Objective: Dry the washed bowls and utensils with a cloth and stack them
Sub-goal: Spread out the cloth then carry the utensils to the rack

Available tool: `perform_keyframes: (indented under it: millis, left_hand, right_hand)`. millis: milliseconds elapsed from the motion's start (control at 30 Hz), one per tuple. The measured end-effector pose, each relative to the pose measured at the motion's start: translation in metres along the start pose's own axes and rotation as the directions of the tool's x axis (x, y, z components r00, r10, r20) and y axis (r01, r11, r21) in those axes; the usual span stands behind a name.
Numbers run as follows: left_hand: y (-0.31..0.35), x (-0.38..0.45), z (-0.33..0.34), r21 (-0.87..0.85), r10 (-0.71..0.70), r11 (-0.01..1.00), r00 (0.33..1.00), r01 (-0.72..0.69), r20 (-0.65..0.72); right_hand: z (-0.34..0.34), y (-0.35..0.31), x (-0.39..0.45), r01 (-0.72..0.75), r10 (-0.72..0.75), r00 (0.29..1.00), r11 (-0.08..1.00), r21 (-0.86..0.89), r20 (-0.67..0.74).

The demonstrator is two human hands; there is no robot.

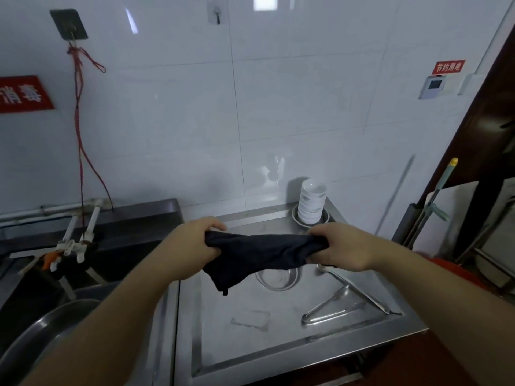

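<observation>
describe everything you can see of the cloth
The cloth is dark, near black, soft and limp, like a thin towel. It hangs in the air over the steel table, stretched sideways between both hands: the left hand grips its left end, the right hand its bunched right end. The middle sags and one corner droops down. It partly hides a steel bowl below.

The dark cloth (262,253) looks matt and soft, the counter (278,338), tongs (330,305) and small bowl (278,278) are dull brushed metal, the stacked bowls (311,203) and wall tiles (306,107) glossy white.
</observation>
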State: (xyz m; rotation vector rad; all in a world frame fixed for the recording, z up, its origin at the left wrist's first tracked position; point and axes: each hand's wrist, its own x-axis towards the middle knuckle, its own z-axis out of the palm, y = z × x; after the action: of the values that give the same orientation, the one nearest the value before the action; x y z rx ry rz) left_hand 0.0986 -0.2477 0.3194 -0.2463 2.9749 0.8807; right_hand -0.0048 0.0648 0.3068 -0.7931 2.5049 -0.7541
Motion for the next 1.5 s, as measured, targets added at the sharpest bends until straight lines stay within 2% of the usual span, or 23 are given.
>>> perform_keyframes:
  millis: [100,167,267,300,333,433,533,600,667,800,967,1067,1233,1300,1400,1433,1500]
  left_hand:
    - [0.024,0.003,-0.014,0.121,0.037,0.992,0.999,-0.034,-0.021]
    - [0.041,0.005,-0.023,0.172,0.050,0.984,0.999,-0.046,-0.016]
    - [0.064,0.007,-0.033,0.204,0.073,0.977,0.997,-0.066,-0.028]
    - [0.072,0.008,-0.035,0.199,0.079,0.977,0.996,-0.072,-0.028]
    - [0.080,0.008,-0.038,0.188,0.082,0.979,0.996,-0.075,-0.026]
    - [0.103,0.008,-0.044,0.158,0.116,0.982,0.993,-0.108,-0.038]
    - [0.120,0.009,-0.048,0.114,0.147,0.983,0.988,-0.141,-0.041]
    - [0.130,0.010,-0.049,0.071,0.149,0.987,0.989,-0.147,-0.018]
    - [0.140,0.009,-0.050,0.054,0.148,0.987,0.989,-0.149,0.027]
    - [0.153,0.008,-0.052,0.041,0.131,0.990,0.986,-0.136,0.104]
    - [0.156,0.017,-0.049,0.081,0.164,0.983,0.986,-0.162,-0.017]
    - [0.156,0.020,-0.047,0.080,0.203,0.977,0.976,-0.196,-0.081]
    - [0.159,0.019,-0.044,0.072,0.195,0.980,0.971,-0.186,-0.142]
    - [0.162,0.019,-0.041,0.059,0.184,0.982,0.971,-0.177,-0.155]
    - [0.164,0.019,-0.037,0.065,0.138,0.989,0.986,-0.133,-0.095]
    - [0.164,0.020,-0.034,0.036,0.117,0.993,0.991,-0.115,-0.068]
    - [0.166,0.021,-0.028,-0.044,0.077,0.996,0.997,-0.078,-0.032]
  right_hand:
    - [-0.019,0.004,0.001,0.143,-0.167,0.978,0.974,-0.176,-0.129]
    - [-0.033,0.004,-0.004,0.183,-0.223,0.960,0.958,-0.222,-0.169]
    - [-0.058,0.002,-0.014,0.159,-0.164,0.985,0.984,-0.079,-0.059]
    - [-0.067,0.003,-0.016,0.158,-0.160,0.986,0.985,-0.068,-0.036]
    - [-0.076,0.006,-0.016,0.193,-0.203,0.977,0.973,-0.128,-0.067]
    - [-0.098,0.023,-0.012,0.310,-0.461,0.846,0.834,-0.456,-0.267]
    - [-0.122,0.036,-0.017,0.312,-0.534,0.766,0.796,-0.519,-0.358]
    - [-0.140,0.040,-0.023,0.315,-0.516,0.778,0.814,-0.488,-0.358]
    - [-0.159,0.044,-0.029,0.306,-0.484,0.821,0.821,-0.482,-0.303]
    - [-0.185,0.044,-0.041,0.219,-0.371,0.894,0.851,-0.477,-0.251]
    - [-0.197,0.037,-0.055,0.097,-0.191,0.968,0.880,-0.465,-0.161]
    - [-0.195,0.046,-0.058,0.096,-0.189,0.962,0.911,-0.401,-0.199]
    - [-0.191,0.062,-0.056,0.150,-0.223,0.909,0.964,-0.221,-0.351]
    - [-0.190,0.069,-0.056,0.152,-0.187,0.922,0.980,-0.128,-0.339]
    - [-0.188,0.079,-0.059,0.136,-0.106,0.960,0.985,0.102,-0.258]
    - [-0.187,0.082,-0.060,0.132,-0.097,0.959,0.984,0.117,-0.265]
    - [-0.187,0.091,-0.061,0.137,-0.132,0.928,0.990,-0.011,-0.348]
